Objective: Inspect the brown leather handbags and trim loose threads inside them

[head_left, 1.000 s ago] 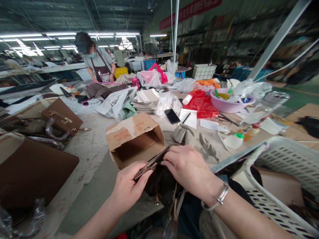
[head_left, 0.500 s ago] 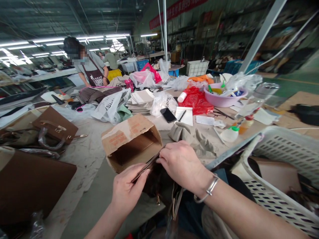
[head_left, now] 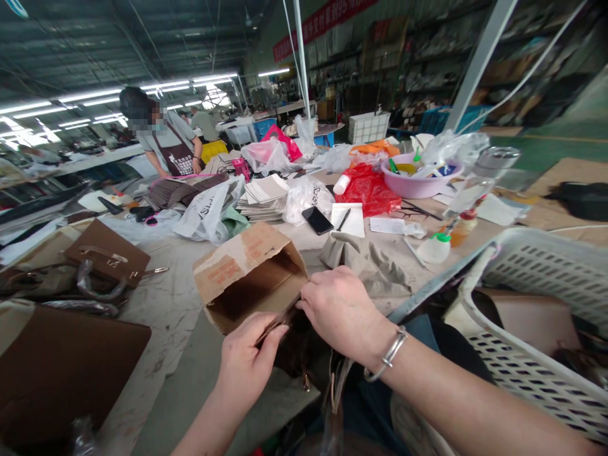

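While pinched, dark bag [head_left: 304, 351] between left hand [head_left: 249, 367], right hand [head_left: 344, 310]

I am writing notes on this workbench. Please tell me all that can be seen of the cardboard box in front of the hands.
The cardboard box is plain brown card with faded red printing on its upper face. It lies on its side on the table, its open mouth turned toward the person, flaps spread. What shows of its inside is bare. The card is creased and worn. The right hand is just in front of its lower right corner; whether it touches cannot be told. A grey cloth lies just to its right.
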